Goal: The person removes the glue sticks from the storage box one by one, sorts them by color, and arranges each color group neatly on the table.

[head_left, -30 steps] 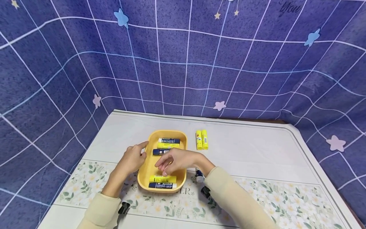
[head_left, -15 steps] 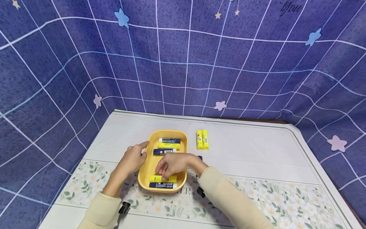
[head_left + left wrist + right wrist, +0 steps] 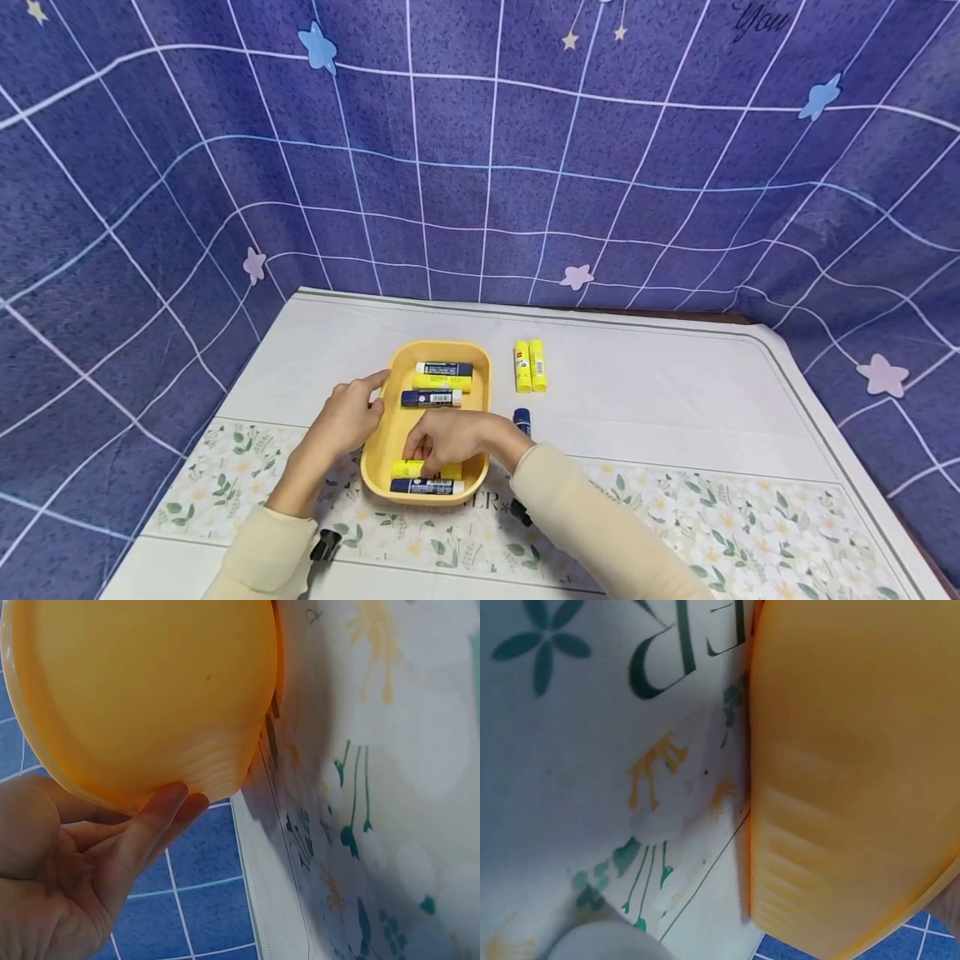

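A shallow yellow tray point(image 3: 387, 437) holds several glue sticks lying crosswise. My left hand point(image 3: 347, 417) holds its left side; the left wrist view shows fingertips point(image 3: 169, 799) against the outer wall, just under the rim. Inside the tray's near half, my right hand point(image 3: 448, 437) pinches a yellow glue stick point(image 3: 452, 472) with thumb and fingers. Right beside that one, on the near side, lies a navy glue stick point(image 3: 416, 486). The tray's outer wall point(image 3: 847, 772) fills much of the right wrist view, where the right fingers are hidden.
Toward the tray's far end lie another navy stick point(image 3: 431, 398), a yellow stick point(image 3: 442, 383) and a navy-and-white one point(image 3: 444, 368). Two yellow glue sticks point(image 3: 530, 367) rest on the table right of the tray. A navy stick point(image 3: 522, 418) lies partly behind the right forearm.
My right hand has lowered toward the yellow glue stick in the tray's near half and now pinches it. The navy stick at the far side is uncovered. My left hand stays put.
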Available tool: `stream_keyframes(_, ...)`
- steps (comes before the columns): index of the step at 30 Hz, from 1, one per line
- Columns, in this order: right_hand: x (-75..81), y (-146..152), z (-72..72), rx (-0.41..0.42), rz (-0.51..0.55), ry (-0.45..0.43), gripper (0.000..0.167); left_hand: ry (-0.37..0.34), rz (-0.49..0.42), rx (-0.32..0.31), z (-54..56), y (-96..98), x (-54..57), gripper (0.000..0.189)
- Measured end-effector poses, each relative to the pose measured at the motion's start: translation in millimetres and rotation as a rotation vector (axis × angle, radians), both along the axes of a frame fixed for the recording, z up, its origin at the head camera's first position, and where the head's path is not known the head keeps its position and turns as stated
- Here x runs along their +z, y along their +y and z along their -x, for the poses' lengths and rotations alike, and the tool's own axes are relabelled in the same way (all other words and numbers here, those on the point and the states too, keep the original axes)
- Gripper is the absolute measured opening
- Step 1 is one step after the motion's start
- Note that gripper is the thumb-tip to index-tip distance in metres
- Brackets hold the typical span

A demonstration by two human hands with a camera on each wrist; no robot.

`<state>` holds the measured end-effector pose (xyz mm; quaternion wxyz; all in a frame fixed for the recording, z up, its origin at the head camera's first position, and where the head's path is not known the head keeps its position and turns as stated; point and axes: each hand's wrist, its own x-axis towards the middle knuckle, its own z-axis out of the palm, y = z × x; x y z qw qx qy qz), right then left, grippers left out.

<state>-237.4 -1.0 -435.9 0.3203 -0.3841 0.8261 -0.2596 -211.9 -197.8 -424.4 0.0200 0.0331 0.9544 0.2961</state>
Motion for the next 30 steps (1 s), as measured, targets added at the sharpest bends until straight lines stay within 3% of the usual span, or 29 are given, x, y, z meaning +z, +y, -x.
stream_keyframes(11,0.3,1,-0.6,0.017,0.020,0.065,0.035,-0.009,-0.009,-0.008,0.4,-0.8,-0.9,0.053)
stream_keyframes(16,7.4,7,2.8,-0.012,0.090,0.083,0.036,0.000,-0.007,-0.019,0.5,0.0,0.3,0.052)
stream_keyframes(23,20.2,24,10.5,-0.146,0.294,-0.077,0.034,-0.019,-0.009,-0.022,1.1,0.9,2.0,0.053)
stream_keyframes(30,32.8,30,11.1,-0.304,0.433,-0.160,0.036,-0.038,0.011,-0.016,0.8,0.3,2.1,0.053)
